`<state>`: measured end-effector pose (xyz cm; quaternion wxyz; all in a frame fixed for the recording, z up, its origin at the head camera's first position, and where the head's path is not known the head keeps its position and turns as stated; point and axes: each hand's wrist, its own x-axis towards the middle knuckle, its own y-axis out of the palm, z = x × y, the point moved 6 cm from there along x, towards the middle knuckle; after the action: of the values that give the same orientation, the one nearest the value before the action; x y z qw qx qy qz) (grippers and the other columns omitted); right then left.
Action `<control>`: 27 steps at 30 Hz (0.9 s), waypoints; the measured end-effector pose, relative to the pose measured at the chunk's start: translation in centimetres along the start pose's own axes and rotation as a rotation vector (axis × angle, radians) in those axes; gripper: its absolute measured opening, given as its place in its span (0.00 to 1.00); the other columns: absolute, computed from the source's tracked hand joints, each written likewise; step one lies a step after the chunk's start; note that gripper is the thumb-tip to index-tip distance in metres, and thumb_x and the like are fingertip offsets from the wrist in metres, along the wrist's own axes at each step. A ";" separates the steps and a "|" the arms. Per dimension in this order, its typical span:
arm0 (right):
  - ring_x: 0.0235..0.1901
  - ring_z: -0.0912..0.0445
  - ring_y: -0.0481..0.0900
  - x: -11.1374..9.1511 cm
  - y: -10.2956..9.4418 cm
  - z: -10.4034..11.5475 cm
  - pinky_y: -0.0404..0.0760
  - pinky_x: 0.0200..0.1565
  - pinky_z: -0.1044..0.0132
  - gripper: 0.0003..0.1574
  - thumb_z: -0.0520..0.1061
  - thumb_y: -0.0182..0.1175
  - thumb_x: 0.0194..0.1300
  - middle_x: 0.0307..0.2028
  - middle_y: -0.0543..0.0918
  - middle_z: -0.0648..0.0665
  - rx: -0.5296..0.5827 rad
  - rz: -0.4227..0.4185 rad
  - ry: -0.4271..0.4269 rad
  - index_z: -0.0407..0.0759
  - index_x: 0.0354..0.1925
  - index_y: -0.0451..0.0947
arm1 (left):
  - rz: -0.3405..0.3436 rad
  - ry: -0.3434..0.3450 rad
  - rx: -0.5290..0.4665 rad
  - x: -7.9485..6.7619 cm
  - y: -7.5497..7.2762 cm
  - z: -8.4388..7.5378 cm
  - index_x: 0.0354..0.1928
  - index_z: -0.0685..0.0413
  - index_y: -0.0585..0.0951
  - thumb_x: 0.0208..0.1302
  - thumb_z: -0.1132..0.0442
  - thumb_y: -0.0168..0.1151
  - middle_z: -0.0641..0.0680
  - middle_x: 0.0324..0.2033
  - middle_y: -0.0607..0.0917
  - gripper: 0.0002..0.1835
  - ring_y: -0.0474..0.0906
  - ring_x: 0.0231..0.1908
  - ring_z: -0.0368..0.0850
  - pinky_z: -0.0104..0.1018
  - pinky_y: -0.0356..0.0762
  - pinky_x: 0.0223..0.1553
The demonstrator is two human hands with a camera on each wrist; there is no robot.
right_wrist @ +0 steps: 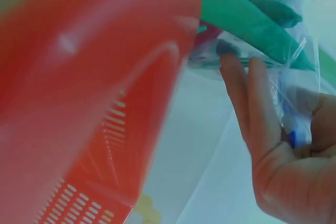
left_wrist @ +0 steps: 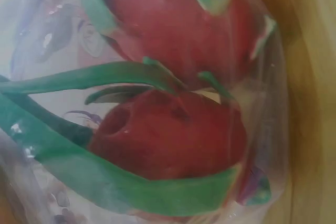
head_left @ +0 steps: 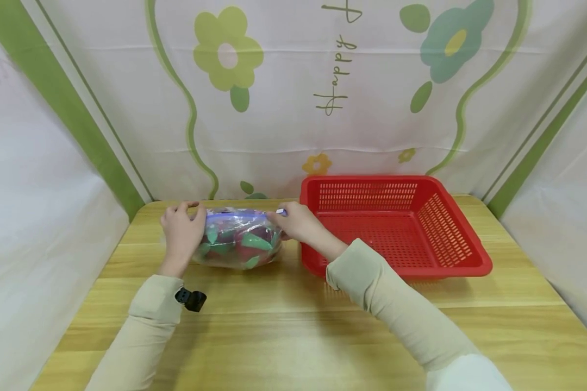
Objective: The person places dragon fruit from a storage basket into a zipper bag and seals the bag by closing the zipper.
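A clear zip bag [head_left: 237, 255] with a blue zip strip [head_left: 237, 215] along its top lies on the table. Inside it are red, green-leaved fruits that look like dragon fruits [left_wrist: 168, 135]. At the bag's upper left corner, the left hand [head_left: 182, 231] pinches the edge between thumb and fingers. The right hand [head_left: 298, 221] holds the right end of the zip strip, where a small white-and-blue slider [head_left: 281, 212] shows by the thumb. In the right wrist view, two fingers of that hand extend along the bag's side.
A red perforated basket [head_left: 450, 270] stands right of the bag, close to the right hand and under the right forearm. The wooden table [head_left: 254, 336] ends at a flower-printed curtain [head_left: 274, 125] behind. White cloth walls stand on both sides.
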<state>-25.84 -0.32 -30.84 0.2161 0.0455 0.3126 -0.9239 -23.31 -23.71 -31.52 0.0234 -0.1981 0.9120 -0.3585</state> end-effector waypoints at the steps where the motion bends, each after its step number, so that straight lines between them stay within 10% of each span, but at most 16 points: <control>1: 0.33 0.49 0.86 -0.2 0.1 0.0 0.85 0.35 0.66 0.18 0.53 0.54 0.69 0.31 0.80 0.41 -0.013 -0.007 -0.004 0.37 0.40 0.77 | 0.024 -0.013 0.032 -0.1 0.1 0.2 0.63 0.64 0.70 0.70 0.49 0.42 0.74 0.64 0.60 0.29 0.48 0.68 0.69 0.65 0.53 0.64; 12: 0.41 0.45 0.83 -0.7 1.9 -1.2 0.85 0.38 0.61 0.40 0.63 0.46 0.70 0.54 0.78 0.36 0.021 0.006 0.019 0.37 0.67 0.62 | 0.441 -0.103 0.131 0.1 1.9 3.1 0.75 0.60 0.37 0.65 0.28 0.22 0.70 0.73 0.43 0.50 0.38 0.72 0.73 0.68 0.42 0.69; 22: 0.61 0.37 0.70 -0.4 4.6 -1.8 0.76 0.57 0.43 0.46 0.69 0.36 0.70 0.66 0.63 0.33 0.467 0.191 0.144 0.42 0.73 0.49 | 0.480 -0.104 0.079 0.2 2.2 3.4 0.74 0.63 0.43 0.66 0.30 0.31 0.73 0.72 0.49 0.49 0.49 0.70 0.71 0.65 0.52 0.68; 27: 0.62 0.43 0.69 -0.5 4.7 -1.5 0.71 0.64 0.48 0.46 0.67 0.39 0.71 0.64 0.67 0.33 0.389 0.135 0.107 0.36 0.72 0.51 | 0.523 -0.133 0.008 0.2 2.5 3.8 0.75 0.60 0.37 0.64 0.28 0.34 0.72 0.73 0.44 0.52 0.46 0.70 0.72 0.66 0.51 0.68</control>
<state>-23.49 -2.57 -34.55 0.2478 0.1560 0.1356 -0.9465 -23.59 -24.57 -35.94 0.1760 0.0215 0.9271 -0.3302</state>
